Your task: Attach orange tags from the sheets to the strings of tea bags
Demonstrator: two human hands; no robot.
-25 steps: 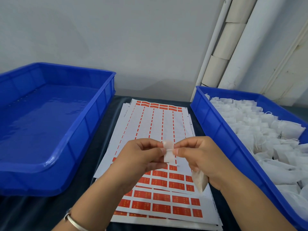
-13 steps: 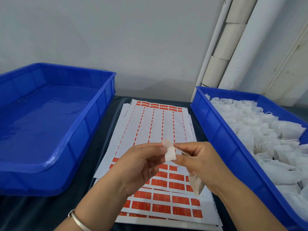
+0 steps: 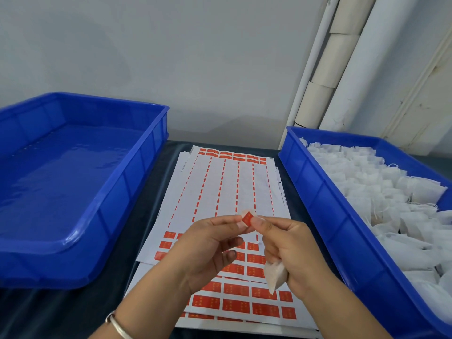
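A small orange tag (image 3: 247, 218) is pinched between the fingertips of my left hand (image 3: 208, 250) and my right hand (image 3: 291, 248), held above the stack of tag sheets (image 3: 220, 189). My right hand also keeps a white tea bag (image 3: 274, 276) tucked under its lower fingers, the bag hanging below the palm. The top sheet is mostly peeled, with rows of orange tags left at its far edge and near end. The string between tag and bag is too thin to make out.
A blue bin (image 3: 137, 182) with nothing in it stands on the left. Another blue bin (image 3: 325, 209) on the right is heaped with several white tea bags (image 3: 391, 192). White pipes rise behind the right bin. The table top is dark.
The tag showed its white side and stood open before; now it is folded with its orange face showing, pinched by both hands. The hands have dropped slightly, and the tea bag hangs lower.
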